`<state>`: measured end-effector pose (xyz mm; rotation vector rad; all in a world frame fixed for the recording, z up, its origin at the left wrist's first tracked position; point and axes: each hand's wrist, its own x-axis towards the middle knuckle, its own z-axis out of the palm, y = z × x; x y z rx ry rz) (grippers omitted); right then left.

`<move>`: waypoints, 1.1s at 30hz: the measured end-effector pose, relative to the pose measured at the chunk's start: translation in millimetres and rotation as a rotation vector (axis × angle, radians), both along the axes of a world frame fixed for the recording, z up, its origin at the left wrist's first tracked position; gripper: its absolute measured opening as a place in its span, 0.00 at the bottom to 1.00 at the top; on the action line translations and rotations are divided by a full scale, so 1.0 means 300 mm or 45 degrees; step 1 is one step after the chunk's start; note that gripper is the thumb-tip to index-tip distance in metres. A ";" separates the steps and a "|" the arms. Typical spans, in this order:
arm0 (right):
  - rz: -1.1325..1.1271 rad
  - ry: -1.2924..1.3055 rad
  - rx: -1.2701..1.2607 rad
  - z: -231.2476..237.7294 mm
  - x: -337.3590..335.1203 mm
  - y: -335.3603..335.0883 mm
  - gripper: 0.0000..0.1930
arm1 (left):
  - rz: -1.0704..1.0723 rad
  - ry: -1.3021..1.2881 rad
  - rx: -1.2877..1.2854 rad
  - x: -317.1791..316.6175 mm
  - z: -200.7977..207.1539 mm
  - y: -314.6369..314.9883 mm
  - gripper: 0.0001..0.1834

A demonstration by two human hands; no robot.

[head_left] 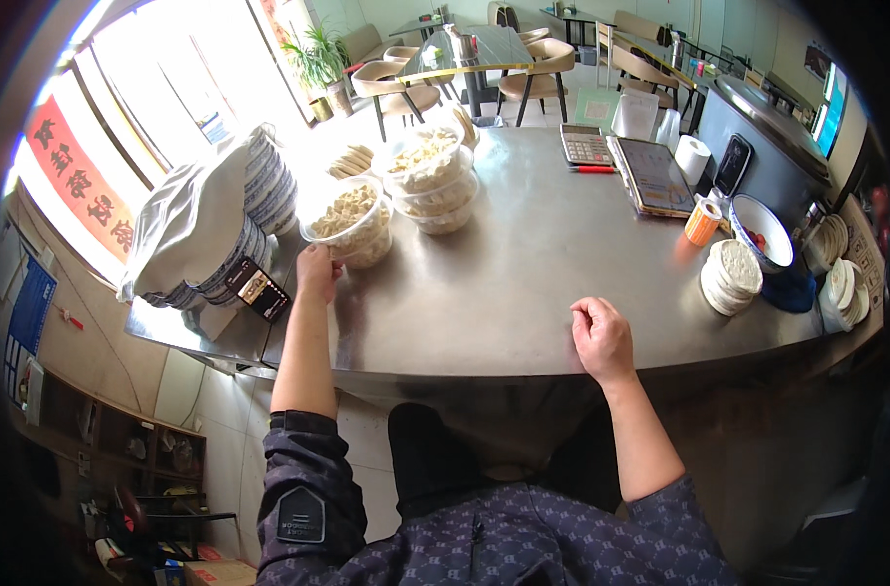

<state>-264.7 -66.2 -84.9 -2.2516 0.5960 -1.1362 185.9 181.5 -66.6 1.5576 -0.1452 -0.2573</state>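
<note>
Long silver metal counter (523,259). On its left, a clear round plastic tub (367,250). My left hand (318,273) at tub's near side; I can't tell if gripping. My right hand (603,339), fingers curled in, by counter's near edge. Pale pieces (345,210) heaped inside tub.

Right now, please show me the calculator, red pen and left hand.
Calculator (587,148): head view, on its keys.
Red pen (592,169): head view, on its barrel.
Left hand (317,274): head view, on its back.

Lettering (79,184) on red banner (86,178) and sleeve patch (300,515)
</note>
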 end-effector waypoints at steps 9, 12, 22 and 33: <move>0.001 -0.014 0.046 0.009 -0.008 0.000 0.02 | -0.233 0.063 0.061 -0.254 0.074 0.123 0.09; 0.022 0.011 0.105 0.010 -0.006 0.001 0.02 | -0.506 0.008 0.105 -0.382 0.081 0.060 0.08; -0.014 -0.004 -0.031 0.001 0.000 -0.007 0.03 | -0.744 0.069 0.087 -0.634 0.077 -0.610 0.10; 0.032 0.019 0.041 0.015 0.003 0.003 0.04 | -0.434 -0.118 0.099 -0.349 0.006 -0.457 0.15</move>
